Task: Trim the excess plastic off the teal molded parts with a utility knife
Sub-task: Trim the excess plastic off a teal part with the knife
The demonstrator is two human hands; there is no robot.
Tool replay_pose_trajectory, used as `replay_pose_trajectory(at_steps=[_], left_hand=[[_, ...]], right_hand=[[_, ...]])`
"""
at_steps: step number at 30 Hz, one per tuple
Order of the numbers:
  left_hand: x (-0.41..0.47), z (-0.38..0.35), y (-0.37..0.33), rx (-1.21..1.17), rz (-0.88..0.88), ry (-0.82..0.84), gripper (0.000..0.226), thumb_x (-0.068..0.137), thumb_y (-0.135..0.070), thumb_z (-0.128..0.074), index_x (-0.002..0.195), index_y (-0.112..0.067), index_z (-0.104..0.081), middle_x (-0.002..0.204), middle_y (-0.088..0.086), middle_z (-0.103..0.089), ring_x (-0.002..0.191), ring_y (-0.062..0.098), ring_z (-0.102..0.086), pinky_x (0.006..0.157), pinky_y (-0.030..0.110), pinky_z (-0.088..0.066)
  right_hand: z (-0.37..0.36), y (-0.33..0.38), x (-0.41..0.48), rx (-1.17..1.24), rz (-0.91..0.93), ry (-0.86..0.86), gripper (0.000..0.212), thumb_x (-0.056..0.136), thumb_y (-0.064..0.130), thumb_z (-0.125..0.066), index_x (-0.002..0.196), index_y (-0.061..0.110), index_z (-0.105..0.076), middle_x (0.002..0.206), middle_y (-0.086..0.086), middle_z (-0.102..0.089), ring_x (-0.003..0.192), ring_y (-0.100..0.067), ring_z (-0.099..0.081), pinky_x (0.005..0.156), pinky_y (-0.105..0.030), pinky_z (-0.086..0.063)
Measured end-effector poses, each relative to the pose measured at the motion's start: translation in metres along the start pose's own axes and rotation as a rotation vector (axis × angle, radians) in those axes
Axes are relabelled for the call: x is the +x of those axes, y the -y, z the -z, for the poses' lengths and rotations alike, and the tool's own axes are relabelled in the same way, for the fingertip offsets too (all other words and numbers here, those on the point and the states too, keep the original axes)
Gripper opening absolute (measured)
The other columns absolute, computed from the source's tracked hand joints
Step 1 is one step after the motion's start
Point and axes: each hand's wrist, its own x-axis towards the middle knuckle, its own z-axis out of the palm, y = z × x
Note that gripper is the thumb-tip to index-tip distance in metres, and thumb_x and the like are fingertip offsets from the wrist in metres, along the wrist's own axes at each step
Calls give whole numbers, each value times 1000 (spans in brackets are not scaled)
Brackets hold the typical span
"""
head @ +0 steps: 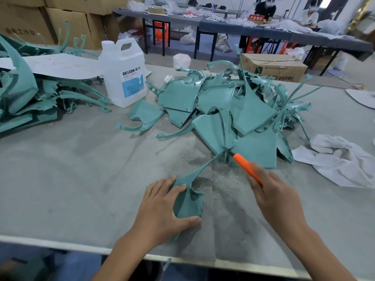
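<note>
With shavings on the bench, the left hand presses one part, the right hand grips the knife, and a big pile looks untrimmed.

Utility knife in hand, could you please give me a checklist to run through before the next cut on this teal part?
1. Left hand presses the teal part onto the table: ok.
2. Right hand grips the utility knife: ok.
3. Blade extended: cannot tell, no blade shows.
4. Left fingers apart from the knife: ok.
5. The part's thin strip free of the pile: cannot tell.
</note>
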Motion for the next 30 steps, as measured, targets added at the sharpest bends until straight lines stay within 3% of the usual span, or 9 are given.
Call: replay_pose_trajectory(at_steps=[5, 9, 12, 15, 18, 23, 25, 27, 30], left_hand=[[0, 3, -1, -2, -3, 7, 104, 57, -101, -38, 145, -45, -36, 162, -14, -15, 147, 9, -10, 120, 30, 2], [1, 11, 0, 8, -24, 57, 108, 54, -103, -36, 146, -46, -33, 162, -15, -15, 146, 6, -9, 118, 26, 6], [1, 31, 13, -6, -28, 126, 104, 55, -98, -49, 144, -46, -35, 161, -16, -19, 146, 4, -11, 117, 23, 3], [-2, 65, 40, 55, 0, 251, 100, 61, -83, -67, 146, -44, -33, 163, -14, -15, 148, 4, -9, 121, 29, -3], [-7, 95, 54, 77, 78, 382, 100, 69, -72, -73, 152, -43, -25, 164, -14, -10, 151, 6, -4, 119, 25, -6], [10, 70, -11, -354, 59, -83, 47, 95, -47, -56, 140, -36, -47, 140, -22, -47, 126, -8, -40, 100, 1, -23], [30, 42, -45, -424, 100, -175, 44, 102, -34, -49, 145, -25, -45, 144, -12, -49, 130, 0, -41, 109, 14, -25], [50, 17, -65, -341, 134, -292, 39, 105, -30, -43, 141, -17, -49, 137, -3, -56, 127, 15, -49, 109, 29, -33], [71, -4, -65, -76, 165, -414, 32, 106, -31, -36, 117, -14, -60, 99, 4, -67, 87, 23, -58, 77, 32, -37]], right_hand=[[-5, 12, -18, 49, 172, 77, 43, 91, 30, -68, 133, 25, -61, 85, -5, -69, 53, -33, -63, 40, -40, -51], [-7, -5, -13, 102, -36, -9, 45, 92, 35, -59, 134, 19, -63, 92, -11, -71, 63, -41, -65, 47, -43, -52], [-4, -4, -25, 162, -26, -54, 45, 92, 37, -56, 134, 21, -62, 101, -6, -73, 71, -37, -69, 53, -39, -53], [-2, 0, -45, 281, -108, -13, 42, 93, 43, -51, 132, 30, -59, 105, 8, -71, 84, -27, -71, 62, -31, -47], [-11, 4, -59, 367, -237, 36, 36, 90, 55, -44, 125, 49, -47, 89, 17, -64, 72, -22, -69, 59, -31, -45], [-34, 24, -55, 560, -280, -26, 31, 90, 57, -48, 120, 53, -45, 86, 11, -68, 66, -15, -68, 62, -38, -54], [-40, 33, -49, 596, -271, -48, 27, 92, 54, -50, 118, 57, -44, 84, 11, -67, 64, -11, -67, 60, -39, -56], [-42, 36, -46, 597, -242, -56, 28, 93, 52, -50, 117, 64, -41, 82, 15, -66, 59, -5, -64, 56, -21, -51], [-42, 32, -49, 600, -261, -49, 28, 93, 50, -53, 116, 64, -43, 79, 20, -65, 54, -2, -62, 52, -15, -47]])
